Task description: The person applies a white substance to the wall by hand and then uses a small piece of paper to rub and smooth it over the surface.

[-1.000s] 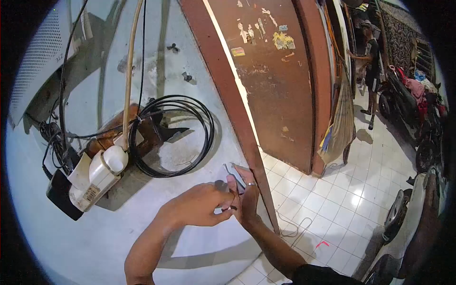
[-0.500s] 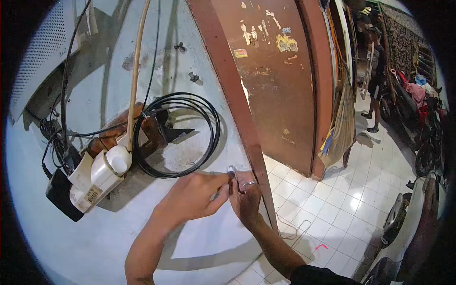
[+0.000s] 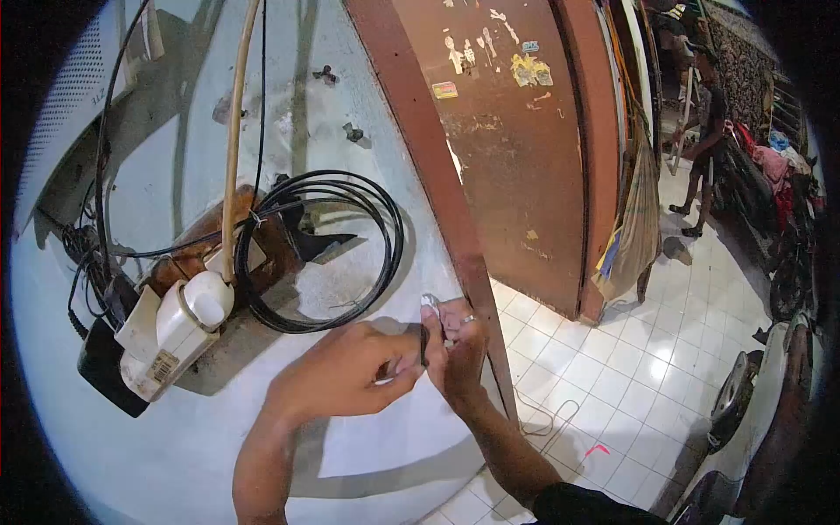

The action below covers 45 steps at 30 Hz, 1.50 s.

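Note:
My left hand (image 3: 354,367) is closed in a pinch, its fingertips meeting my right hand in front of the pale wall. A thin black strip (image 3: 424,346), of a kind I cannot make out, runs between the fingertips. My right hand (image 3: 455,354), with a ring on one finger, is closed around a small silvery-white piece (image 3: 429,302) that pokes up past the fingers. Most of that piece is hidden. Just above my hands, a coil of black cable (image 3: 389,254) hangs against the wall.
At left, a white adapter and plug (image 3: 171,341) sit with a black power adapter (image 3: 109,367) near a perforated white device (image 3: 66,114). A brown door (image 3: 507,175) stands right of the wall's edge. Farther off, a person (image 3: 704,131) stands on the tiled floor beside parked motorbikes (image 3: 735,420).
The black strip between my fingertips shows more now, and my left thumb has shifted lower. The view has moved slightly. The far person has changed stance.

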### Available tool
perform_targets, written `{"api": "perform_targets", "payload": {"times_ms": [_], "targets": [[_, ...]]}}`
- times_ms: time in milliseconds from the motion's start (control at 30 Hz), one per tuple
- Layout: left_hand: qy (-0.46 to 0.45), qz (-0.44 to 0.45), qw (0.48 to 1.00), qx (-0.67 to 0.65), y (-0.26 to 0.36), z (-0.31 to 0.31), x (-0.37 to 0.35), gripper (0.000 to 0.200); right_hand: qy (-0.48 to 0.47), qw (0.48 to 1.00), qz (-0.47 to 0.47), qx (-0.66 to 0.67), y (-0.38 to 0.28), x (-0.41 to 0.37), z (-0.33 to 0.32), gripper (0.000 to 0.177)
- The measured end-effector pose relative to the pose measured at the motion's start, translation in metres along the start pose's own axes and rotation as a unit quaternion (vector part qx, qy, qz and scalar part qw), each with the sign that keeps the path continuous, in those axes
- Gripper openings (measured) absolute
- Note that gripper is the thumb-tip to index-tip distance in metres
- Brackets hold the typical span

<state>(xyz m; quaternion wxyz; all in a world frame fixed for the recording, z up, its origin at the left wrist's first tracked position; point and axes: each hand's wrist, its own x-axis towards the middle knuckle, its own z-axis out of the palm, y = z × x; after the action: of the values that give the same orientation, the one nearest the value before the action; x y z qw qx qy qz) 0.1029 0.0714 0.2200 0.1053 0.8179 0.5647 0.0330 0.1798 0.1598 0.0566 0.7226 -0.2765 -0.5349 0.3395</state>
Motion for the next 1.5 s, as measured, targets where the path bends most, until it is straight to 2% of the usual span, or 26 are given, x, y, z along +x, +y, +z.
{"api": "perform_targets", "payload": {"times_ms": [67, 100, 133, 167, 200, 267, 367, 467, 500, 600, 633, 767, 800, 867, 967, 1067, 1100, 1233, 1367, 1500], "targets": [[-0.083, 0.006, 0.996, -0.015, -0.005, -0.003, -0.004, 0.019, -0.012, 1.000, 0.026, 0.014, 0.003, 0.000, 0.001, 0.018], [-0.085, 0.031, 0.996, -0.023, -0.006, -0.004, -0.005, 0.025, -0.015, 1.000, 0.023, 0.013, 0.006, -0.001, 0.000, 0.017], [-0.100, 0.024, 0.994, -0.033, -0.006, -0.004, -0.005, 0.026, -0.018, 1.000, 0.019, 0.013, 0.010, -0.002, -0.001, 0.016], [-0.116, 0.016, 0.992, -0.043, -0.006, -0.005, -0.006, 0.027, -0.028, 0.999, -0.029, 0.018, 0.015, -0.005, -0.003, 0.015], [-0.131, 0.008, 0.990, -0.053, -0.006, -0.005, -0.006, 0.028, -0.034, 0.999, -0.013, 0.016, 0.017, -0.009, -0.005, 0.017], [-0.133, 0.015, 0.990, -0.045, -0.008, -0.005, -0.004, 0.029, -0.046, 0.999, 0.015, 0.012, 0.020, -0.013, -0.007, 0.019], [-0.131, 0.016, 0.990, -0.050, -0.013, -0.001, -0.005, 0.031, -0.007, 0.999, -0.031, -0.030, 0.002, 0.016, -0.004, 0.018], [-0.130, 0.020, 0.990, -0.042, -0.011, -0.001, -0.004, 0.031, 0.024, 0.997, -0.063, 0.038, 0.018, 0.023, 0.003, 0.017], [-0.139, 0.009, 0.990, -0.032, -0.011, -0.001, -0.003, 0.030, -0.019, 0.995, -0.084, -0.053, 0.006, 0.019, -0.007, 0.017], [-0.150, -0.006, 0.988, -0.018, -0.012, -0.001, -0.002, 0.028, -0.073, 0.997, 0.003, -0.003, 0.007, -0.003, -0.013, 0.017], [-0.142, 0.001, 0.990, -0.026, -0.014, 0.000, -0.001, 0.028, -0.075, 0.997, -0.016, -0.029, 0.009, 0.000, -0.012, 0.017], [-0.109, 0.043, 0.993, -0.025, -0.014, 0.003, -0.007, 0.029, -0.024, 0.999, -0.040, 0.027, 0.003, 0.022, -0.004, 0.018], [-0.123, 0.029, 0.992, -0.019, -0.011, 0.001, -0.006, 0.029, -0.026, 0.998, -0.039, 0.049, 0.004, 0.025, -0.004, 0.018], [-0.148, -0.001, 0.989, -0.011, -0.006, -0.002, -0.005, 0.031, -0.026, 0.997, -0.071, -0.011, 0.004, 0.024, -0.005, 0.018], [-0.134, 0.002, 0.990, -0.031, -0.007, -0.001, -0.006, 0.032, -0.089, 0.996, 0.004, 0.001, 0.007, -0.003, -0.014, 0.017], [-0.135, 0.010, 0.991, -0.010, -0.015, 0.003, -0.007, 0.028, -0.054, 0.994, -0.086, -0.034, 0.008, 0.005, -0.010, 0.017], [-0.136, 0.006, 0.991, -0.013, -0.015, 0.003, -0.007, 0.028, -0.061, 0.997, -0.038, -0.001, 0.000, 0.010, -0.010, 0.017], [-0.129, 0.009, 0.991, -0.015, -0.013, 0.004, -0.008, 0.027, -0.031, 0.997, -0.035, 0.066, -0.007, 0.030, -0.007, 0.015], [-0.109, 0.041, 0.993, -0.024, -0.018, 0.007, -0.008, 0.030, -0.073, 0.992, -0.099, -0.037, 0.011, 0.002, -0.016, 0.013], [-0.127, 0.016, 0.992, -0.009, -0.013, 0.003, -0.008, 0.030, -0.049, 0.985, -0.152, -0.071, 0.009, 0.019, -0.013, 0.013]]}}
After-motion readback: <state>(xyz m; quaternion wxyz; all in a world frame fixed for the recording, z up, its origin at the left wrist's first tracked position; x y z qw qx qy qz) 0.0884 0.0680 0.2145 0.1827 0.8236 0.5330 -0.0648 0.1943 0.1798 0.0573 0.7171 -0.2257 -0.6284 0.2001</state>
